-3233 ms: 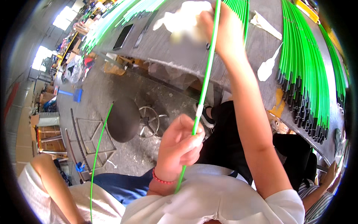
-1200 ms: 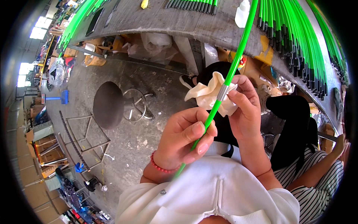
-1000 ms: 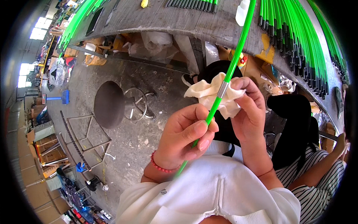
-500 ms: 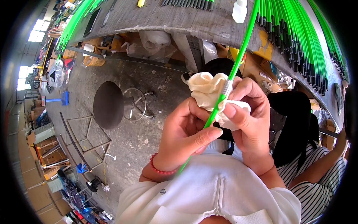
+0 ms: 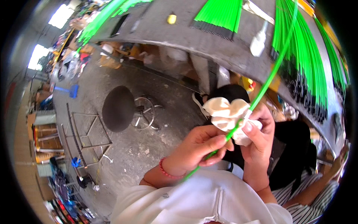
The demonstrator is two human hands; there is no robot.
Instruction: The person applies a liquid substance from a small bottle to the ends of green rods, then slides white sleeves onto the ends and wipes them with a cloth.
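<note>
A thin bright green rod runs from my lap up toward the top right. My left hand pinches its lower part between thumb and fingers. Just above, my right hand holds a crumpled cream cloth wrapped around the rod. Both hands sit close together over my lap, above my white top. A red band circles my left wrist.
A grey workbench curves across the top, bearing rows of green rods with black ends, a white bottle and a small yellow ball. A black round stool stands on the concrete floor. A person in a striped sleeve sits at the right.
My right hand with the cloth slid down the rod from far up near the bench to just above my left hand; the view also tilted.
</note>
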